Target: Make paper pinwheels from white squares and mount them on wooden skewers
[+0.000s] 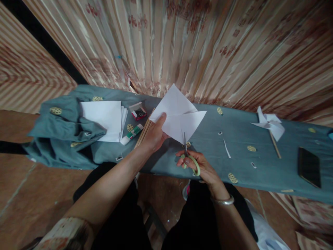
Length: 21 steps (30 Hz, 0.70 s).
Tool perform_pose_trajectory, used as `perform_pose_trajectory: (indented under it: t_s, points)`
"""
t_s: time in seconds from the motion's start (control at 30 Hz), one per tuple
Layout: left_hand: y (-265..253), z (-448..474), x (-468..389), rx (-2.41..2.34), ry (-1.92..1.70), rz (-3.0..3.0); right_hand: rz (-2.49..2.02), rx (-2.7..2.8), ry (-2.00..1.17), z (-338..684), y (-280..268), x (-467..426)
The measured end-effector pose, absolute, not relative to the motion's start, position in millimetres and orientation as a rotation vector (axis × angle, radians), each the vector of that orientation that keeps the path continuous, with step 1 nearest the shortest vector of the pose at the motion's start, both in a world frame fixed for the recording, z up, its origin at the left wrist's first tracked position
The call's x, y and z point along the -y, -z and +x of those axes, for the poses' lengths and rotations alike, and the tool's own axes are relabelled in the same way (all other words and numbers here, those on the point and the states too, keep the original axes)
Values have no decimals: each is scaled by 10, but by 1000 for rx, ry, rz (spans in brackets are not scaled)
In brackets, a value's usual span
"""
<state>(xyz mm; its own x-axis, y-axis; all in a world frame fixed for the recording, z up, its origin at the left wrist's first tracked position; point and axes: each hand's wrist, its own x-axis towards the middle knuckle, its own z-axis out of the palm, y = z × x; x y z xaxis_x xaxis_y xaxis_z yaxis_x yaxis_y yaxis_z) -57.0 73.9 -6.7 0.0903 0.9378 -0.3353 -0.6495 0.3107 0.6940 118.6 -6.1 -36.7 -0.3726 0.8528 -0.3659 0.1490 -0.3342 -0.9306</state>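
My left hand (155, 133) grips a square sheet of white paper (179, 100) near its left corner, thumb on top. The sheet is turned like a diamond, with crease lines and a cut running in from its right side. Green-handled scissors (194, 163) are in my right hand (201, 166), fingers through the loops. Their blades overlap the sheet's lower corner. Beneath my left hand lie several thin wooden sticks (143, 133), partly hidden.
Left of my hands lie a stack of white paper (104, 118), an opened small box of dark pieces (138, 113) and a green-and-white box (132, 134). To the right are a paper strip (227, 148), a paper pinwheel on a stick (270, 124) and a phone (309, 166). A curtain (166, 45) hangs behind.
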Motion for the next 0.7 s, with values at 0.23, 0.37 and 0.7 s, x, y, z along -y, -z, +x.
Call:
perform_pose_trajectory:
  t_s: [0.23, 0.37, 0.7]
  points:
    - [84, -575, -734, -838, -1232, 422, -1312, 1390, -1754, 1185, 380, 57]
    - [67, -574, -729, -845, -1221, 405, -1336, 1392, -1737, 1181, 382, 55]
    - [43, -566, -762, -848, -1292, 338, -1367, 1328, -1739, 1159, 393, 61]
